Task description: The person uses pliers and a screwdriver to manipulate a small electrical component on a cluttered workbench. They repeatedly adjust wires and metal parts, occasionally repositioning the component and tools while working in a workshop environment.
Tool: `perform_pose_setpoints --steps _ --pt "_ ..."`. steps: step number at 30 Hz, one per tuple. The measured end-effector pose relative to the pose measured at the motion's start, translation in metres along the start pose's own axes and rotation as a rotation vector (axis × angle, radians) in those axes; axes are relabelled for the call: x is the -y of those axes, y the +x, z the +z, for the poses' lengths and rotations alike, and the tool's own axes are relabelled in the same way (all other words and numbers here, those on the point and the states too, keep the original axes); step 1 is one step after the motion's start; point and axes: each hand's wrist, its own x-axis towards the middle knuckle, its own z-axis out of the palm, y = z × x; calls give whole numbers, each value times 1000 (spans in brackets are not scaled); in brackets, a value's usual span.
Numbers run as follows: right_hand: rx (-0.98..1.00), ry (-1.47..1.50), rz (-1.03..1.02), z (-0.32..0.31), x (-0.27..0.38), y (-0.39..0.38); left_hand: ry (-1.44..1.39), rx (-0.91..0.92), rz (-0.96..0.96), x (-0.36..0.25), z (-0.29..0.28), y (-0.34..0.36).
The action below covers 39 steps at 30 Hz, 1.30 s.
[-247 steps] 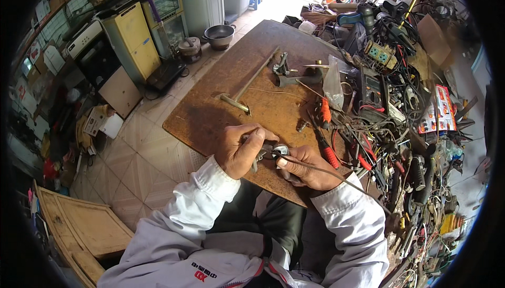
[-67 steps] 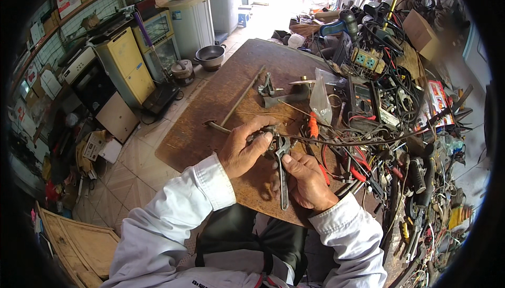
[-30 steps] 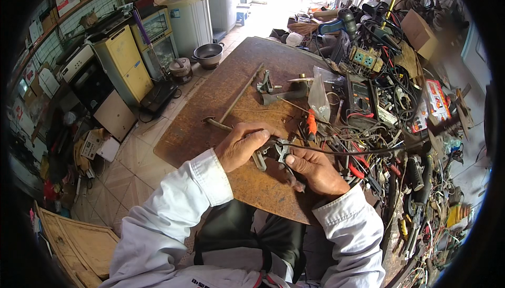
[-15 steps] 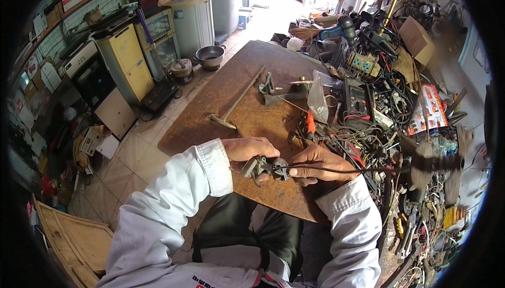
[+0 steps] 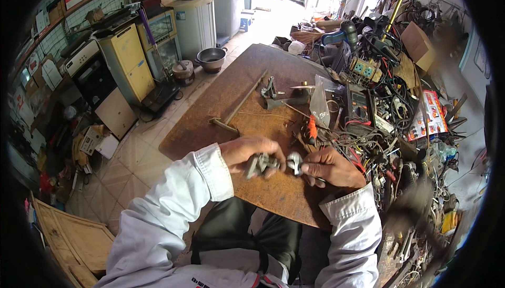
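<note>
My left hand (image 5: 247, 151) is closed round a dull metal assembly (image 5: 259, 166) above the front part of the brown tabletop (image 5: 189, 125); motion blurs the piece. Just to its right, my right hand (image 5: 334, 167) pinches a small bright silver metal piece (image 5: 293, 164) between thumb and fingers, with a short gap from the left hand's piece. Behind my hands lie a metal rod with a crosspiece (image 5: 244, 99), a small metal fitting (image 5: 269, 91), a clear plastic bag (image 5: 320, 106) and an orange-handled tool (image 5: 311, 130).
A dense heap of cables, tools and a multimeter (image 5: 359, 106) covers the right side, with a cardboard box (image 5: 418, 46). A blurred dark strand (image 5: 405, 209) hangs at the lower right. Along the left stand appliances (image 5: 121, 62) and a pot (image 5: 211, 59); a wooden door panel (image 5: 66, 235) is at lower left.
My right hand has shifted right, parting its silver piece from the left hand's. The cable that stretched rightward from my hands has swung down into a blur at the lower right.
</note>
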Motion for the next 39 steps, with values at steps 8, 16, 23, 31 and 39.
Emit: perform_pose_setpoints --steps 8,16,23,31,39 --pt "-296 555 -64 40 -5 16 -108 -509 308 10 -5 15" --pt "-222 703 -92 58 -12 25 243 -639 492 20 -7 22" --pt "-213 736 -114 62 -8 27 398 -591 505 21 -5 22" --pt "-206 679 -119 58 -9 26 352 -497 484 13 3 17" --pt "-216 630 -78 55 -15 26 415 -435 434 11 1 13"
